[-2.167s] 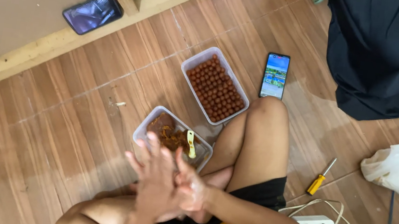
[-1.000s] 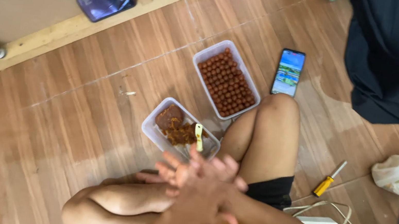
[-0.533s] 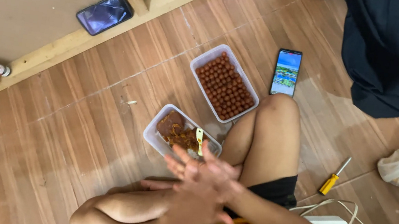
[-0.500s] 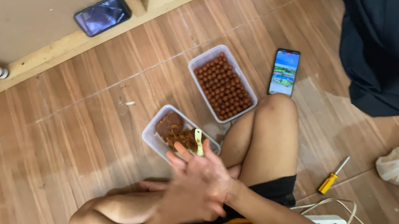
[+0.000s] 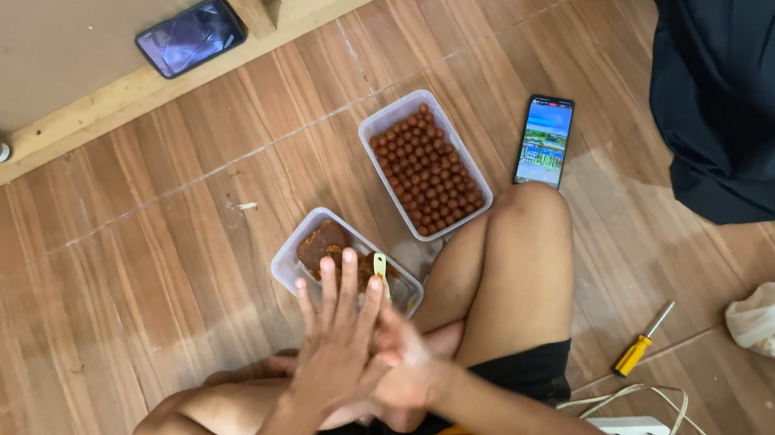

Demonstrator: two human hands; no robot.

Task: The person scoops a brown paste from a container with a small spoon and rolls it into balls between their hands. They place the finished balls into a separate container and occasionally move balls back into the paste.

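Wood-grain plank floor point(image 5: 99, 258) carries a clear rectangular plastic tub point(image 5: 292, 263) of brown paste, a yellow-handled utensil standing in it. Just beyond the tub sits a second tub point(image 5: 427, 165) packed with round brown balls, a lit phone point(image 5: 545, 140) beside that. Nearest the viewer from the paste tub, the left hand point(image 5: 333, 351) lies flat against the right hand point(image 5: 405, 377), fingers point(image 5: 342, 287) straight and slightly fanned, gripping nothing. Half a second earlier the palms pressed the same way, the left fingers now more upright.
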